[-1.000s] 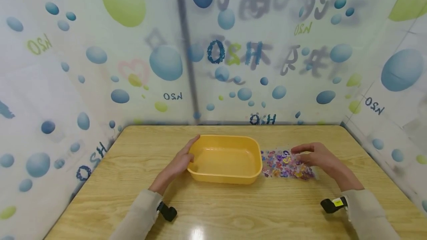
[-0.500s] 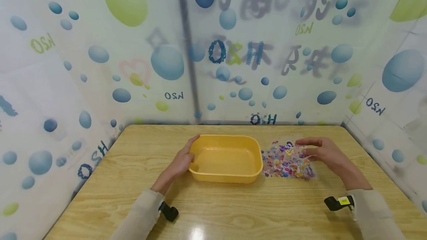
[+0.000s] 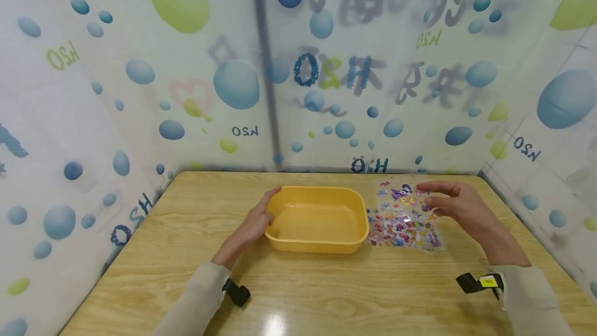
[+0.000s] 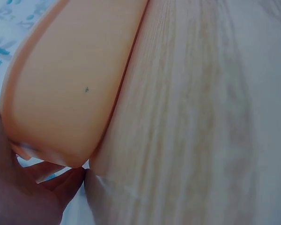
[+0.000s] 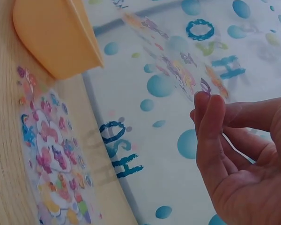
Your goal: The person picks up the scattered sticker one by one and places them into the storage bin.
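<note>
A yellow plastic tub [image 3: 317, 247] stands on the wooden table. My left hand [image 3: 255, 222] grips its left end at the rim; in the left wrist view the fingers [image 4: 68, 185] curl against the tub's end. To the right of the tub, my right hand [image 3: 459, 202] pinches a clear sticker sheet [image 5: 182, 65] between thumb and fingertips. That sheet is raised off the table and printed with small colourful figures. Below it lie more sticker sheets [image 3: 396, 229], crowded with purple, pink and blue pictures, beside the tub's right end. How many sheets lie there I cannot tell.
The wooden table [image 3: 298, 294] reaches back to a white curtain [image 3: 205, 149] printed with blue and green bubbles and letters. The curtain also hangs at both sides. A dark wrist camera is strapped at each sleeve.
My right hand has moved up and slightly right, lifting a sticker sheet away from those on the table. The left hand keeps its hold on the tub, which stays in place.
</note>
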`<act>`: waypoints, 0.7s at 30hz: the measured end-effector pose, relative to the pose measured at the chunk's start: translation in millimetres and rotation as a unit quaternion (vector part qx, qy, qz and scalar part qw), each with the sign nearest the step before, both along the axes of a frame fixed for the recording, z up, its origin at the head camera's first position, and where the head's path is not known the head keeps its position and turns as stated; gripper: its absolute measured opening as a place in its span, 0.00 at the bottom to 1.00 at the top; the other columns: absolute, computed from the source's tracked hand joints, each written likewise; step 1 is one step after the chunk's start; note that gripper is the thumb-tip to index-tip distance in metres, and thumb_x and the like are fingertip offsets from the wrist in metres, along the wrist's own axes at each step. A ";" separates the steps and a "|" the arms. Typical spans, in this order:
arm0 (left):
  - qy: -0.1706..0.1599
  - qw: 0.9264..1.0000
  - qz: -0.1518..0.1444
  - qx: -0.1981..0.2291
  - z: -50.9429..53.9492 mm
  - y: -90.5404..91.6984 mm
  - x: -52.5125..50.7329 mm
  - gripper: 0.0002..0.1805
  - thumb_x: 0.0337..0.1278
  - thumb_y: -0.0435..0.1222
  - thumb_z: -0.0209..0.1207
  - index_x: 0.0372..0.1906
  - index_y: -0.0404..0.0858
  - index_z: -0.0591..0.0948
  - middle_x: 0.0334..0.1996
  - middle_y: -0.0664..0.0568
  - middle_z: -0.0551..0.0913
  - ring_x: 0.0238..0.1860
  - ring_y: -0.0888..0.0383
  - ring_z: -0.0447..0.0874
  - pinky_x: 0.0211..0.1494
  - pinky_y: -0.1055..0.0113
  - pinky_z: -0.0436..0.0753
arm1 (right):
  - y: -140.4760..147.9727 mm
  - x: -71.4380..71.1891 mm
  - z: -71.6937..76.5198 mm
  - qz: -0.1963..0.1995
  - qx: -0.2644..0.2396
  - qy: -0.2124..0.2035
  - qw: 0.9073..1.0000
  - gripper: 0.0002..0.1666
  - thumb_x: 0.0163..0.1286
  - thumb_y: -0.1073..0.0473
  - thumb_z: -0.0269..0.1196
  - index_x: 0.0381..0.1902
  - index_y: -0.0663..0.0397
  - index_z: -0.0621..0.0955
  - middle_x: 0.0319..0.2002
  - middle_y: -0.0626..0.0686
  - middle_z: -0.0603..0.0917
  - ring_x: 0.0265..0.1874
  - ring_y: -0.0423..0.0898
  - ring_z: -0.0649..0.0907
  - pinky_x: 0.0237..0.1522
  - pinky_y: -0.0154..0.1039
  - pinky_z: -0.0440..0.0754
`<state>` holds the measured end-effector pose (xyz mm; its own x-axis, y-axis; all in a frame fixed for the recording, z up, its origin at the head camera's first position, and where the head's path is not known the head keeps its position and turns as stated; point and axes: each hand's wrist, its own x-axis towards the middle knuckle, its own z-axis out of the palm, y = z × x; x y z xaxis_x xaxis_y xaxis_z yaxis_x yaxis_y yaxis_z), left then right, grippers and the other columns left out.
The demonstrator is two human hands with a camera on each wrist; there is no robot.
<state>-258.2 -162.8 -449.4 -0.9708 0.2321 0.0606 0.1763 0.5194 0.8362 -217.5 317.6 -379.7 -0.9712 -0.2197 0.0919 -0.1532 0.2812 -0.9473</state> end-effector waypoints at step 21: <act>0.007 1.000 -0.009 -0.002 -0.2 -3.1 0.1 0.49 0.49 0.26 0.47 0.83 0.46 0.57 0.80 0.40 0.62 0.68 0.44 0.67 0.72 0.48 0.63 | -15.4 7.6 12.1 0.029 -0.021 0.037 0.999 0.17 0.73 0.68 0.61 0.57 0.56 0.86 0.51 0.34 0.89 0.35 0.39 0.87 0.32 0.36 0.86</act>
<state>-258.1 -165.9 -449.6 -0.9654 0.2500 0.0738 0.1979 0.5186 0.8318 -209.9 302.3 -367.6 -0.9471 -0.2705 0.1729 -0.2379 0.2299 -0.9437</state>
